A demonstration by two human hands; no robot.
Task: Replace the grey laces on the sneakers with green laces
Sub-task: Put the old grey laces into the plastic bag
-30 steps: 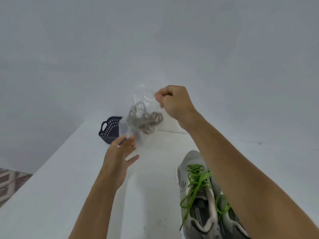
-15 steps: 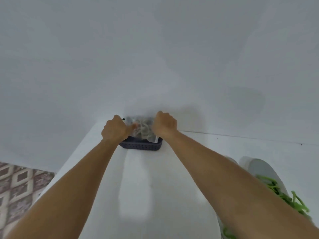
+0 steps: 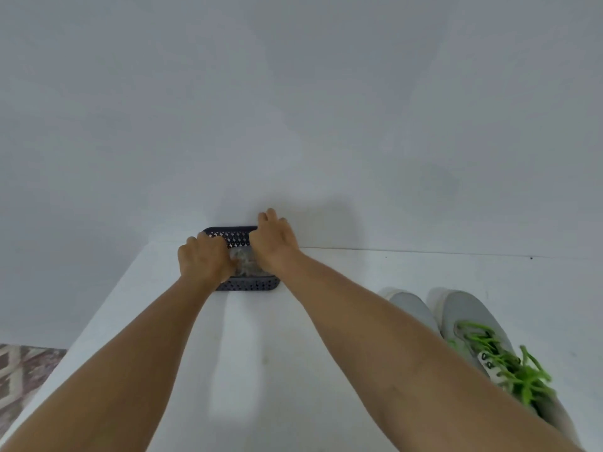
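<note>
Both hands, the left hand [image 3: 203,260] and right hand [image 3: 274,243], are pressing curled fingers onto a clear plastic bag of grey laces [image 3: 244,264] inside the dark perforated plastic basket [image 3: 248,284].

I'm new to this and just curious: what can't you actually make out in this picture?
- Bag of grey laces, head view: mostly covered by the left hand and right hand, and blurred.
- Basket: its inside is hidden by both hands.
- Sneakers: heels hidden by the right forearm.
</note>
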